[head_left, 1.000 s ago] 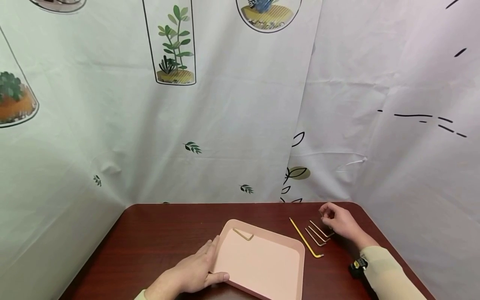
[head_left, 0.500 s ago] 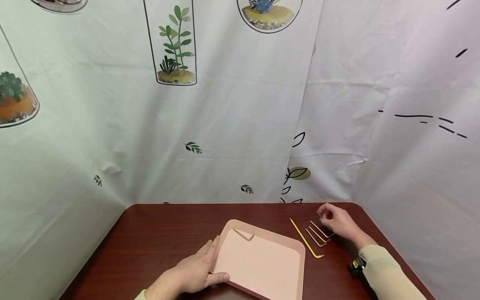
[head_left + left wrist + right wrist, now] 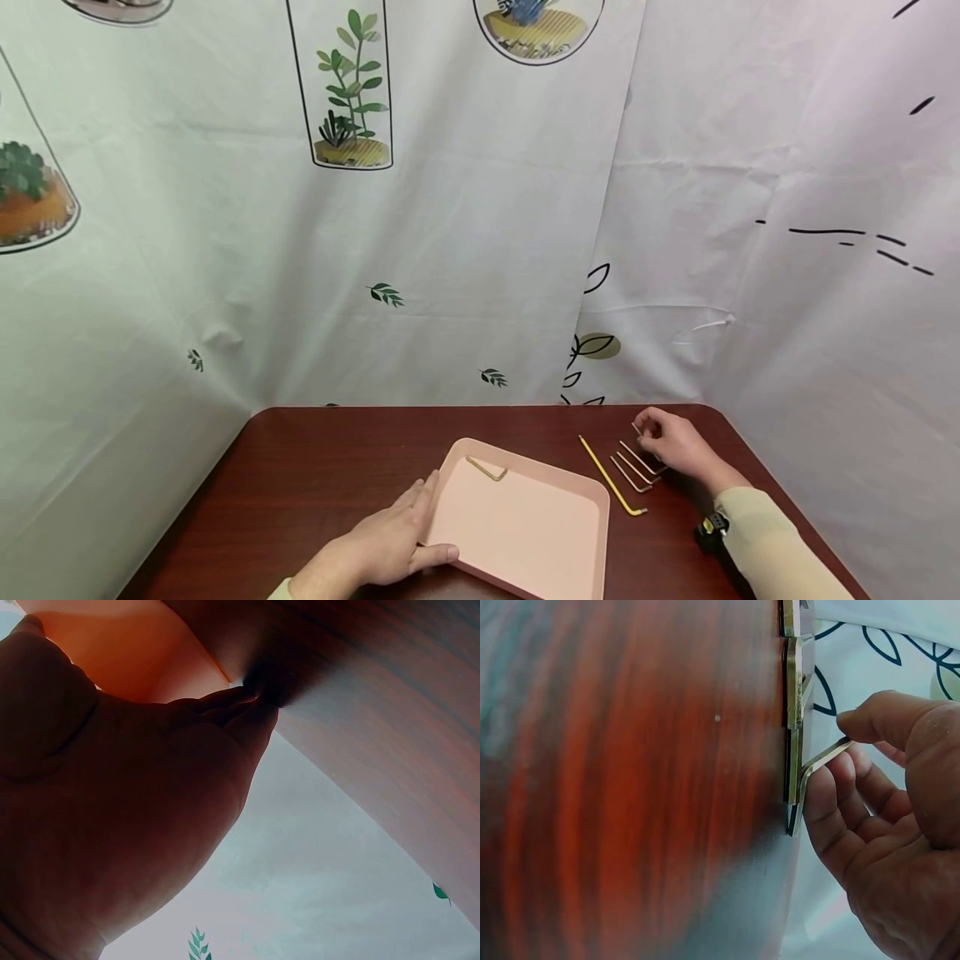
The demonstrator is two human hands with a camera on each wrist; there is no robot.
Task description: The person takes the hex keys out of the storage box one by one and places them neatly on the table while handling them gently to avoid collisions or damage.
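My right hand [image 3: 681, 443] pinches a brass-coloured hex key [image 3: 825, 759] between thumb and fingers, at the right side of the table. In the right wrist view the key's bend sits low beside other hex keys. Several similar hex keys [image 3: 626, 473] lie side by side just left of that hand in the head view. Left of them lies a longer yellow hex key [image 3: 606, 475]. My left hand [image 3: 386, 533] rests against the left side of a pink tray [image 3: 525, 533], fingers extended along its wall and thumb at the front edge. One hex key [image 3: 487, 472] lies inside the tray's far left corner.
The dark red-brown table [image 3: 315, 475] ends at a white patterned cloth [image 3: 450, 208] behind it, and cloth also hangs at both sides. A black device [image 3: 712, 531] is worn on the right wrist.
My right hand has shifted very slightly left, keeping its pinch. The left hand, the tray and the hex keys on the table have stayed in place.
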